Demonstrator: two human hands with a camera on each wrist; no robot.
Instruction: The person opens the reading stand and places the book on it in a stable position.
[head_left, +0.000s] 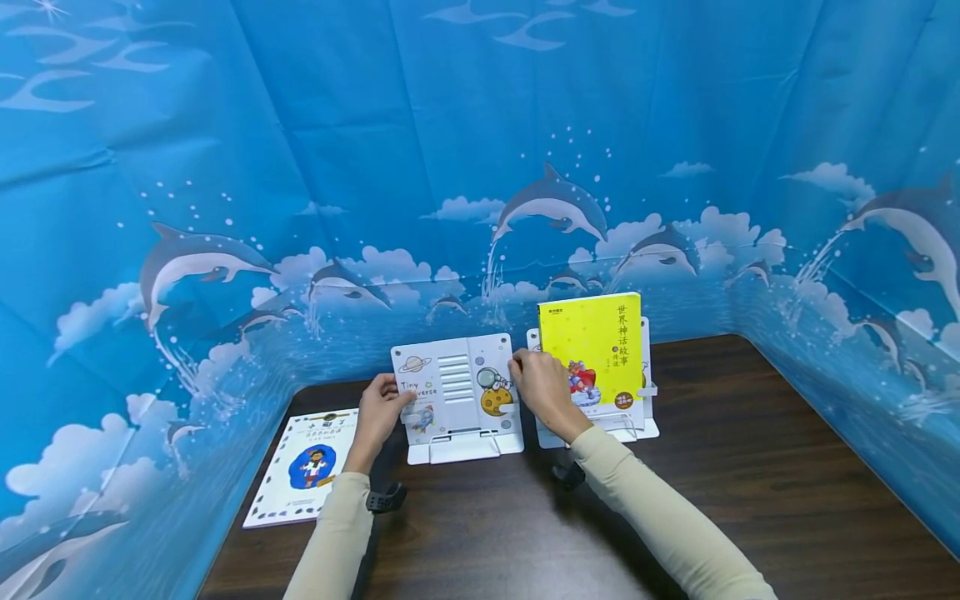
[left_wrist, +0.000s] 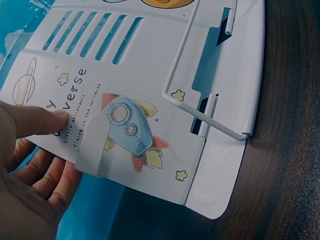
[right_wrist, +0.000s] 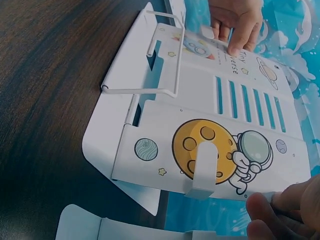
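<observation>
A white metal book stand (head_left: 457, 423) with slots, a rocket, a planet and an astronaut print stands tilted back on the table. My left hand (head_left: 378, 418) grips its left edge, the thumb (left_wrist: 45, 121) on the printed front and the fingers behind. At the opposite edge, my right hand (head_left: 546, 385) pinches the panel beside the astronaut (right_wrist: 247, 162). A wire holder (left_wrist: 175, 75) loops across the stand's lower front, and small side clips (right_wrist: 204, 172) sit on its edges. Nothing rests on this stand.
Close on the right, a second white stand (head_left: 649, 427) bears a yellow book (head_left: 581, 342). A white book with a blue round picture (head_left: 288, 446) lies flat at the left of the dark wooden table (head_left: 480, 533). A blue dolphin-print curtain (head_left: 375, 150) surrounds the table's far side.
</observation>
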